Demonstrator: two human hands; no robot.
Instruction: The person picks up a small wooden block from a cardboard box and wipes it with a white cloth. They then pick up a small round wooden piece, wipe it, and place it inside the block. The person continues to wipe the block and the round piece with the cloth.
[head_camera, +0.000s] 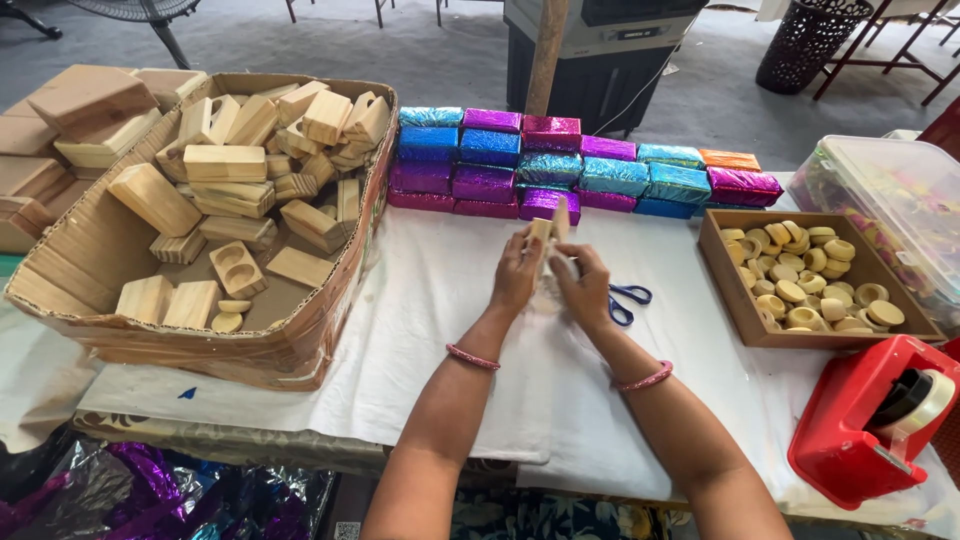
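1. As seen from the head camera, a large cardboard box (310, 330) sits at the far left of the surface (440, 340), filled with loose pale wooden blocks (225, 165); more blocks are stacked outside its left wall.
2. Behind the middle, foil-wrapped blocks (560, 165) in blue, purple, pink and orange are stacked in rows, touching one another.
3. A small wooden piece (548, 235) is held upright above the white cloth, just in front of the foil stack. It appears to be two thin parts pressed together; the joint cannot be told for certain.
4. The left hand (515, 280) is closed around the piece's left side, fingers curled on it.
5. The right hand (585, 290) is closed on the piece's right side and lower edge, so the piece is gripped between both hands.
6. Blue-handled scissors (625, 300) lie on the cloth just beside the right hand, untouched.
7. Further right, a shallow brown tray (725, 290) holds round wooden discs (810, 275); a clear lidded bin (880, 190) stands behind it and a red tape dispenser (860, 425) is nearest the camera.
8. Judged step: the piece is being fitted or aligned by hand, not yet wrapped. The next move likely calls for even pressure from both hands and the parts kept square.
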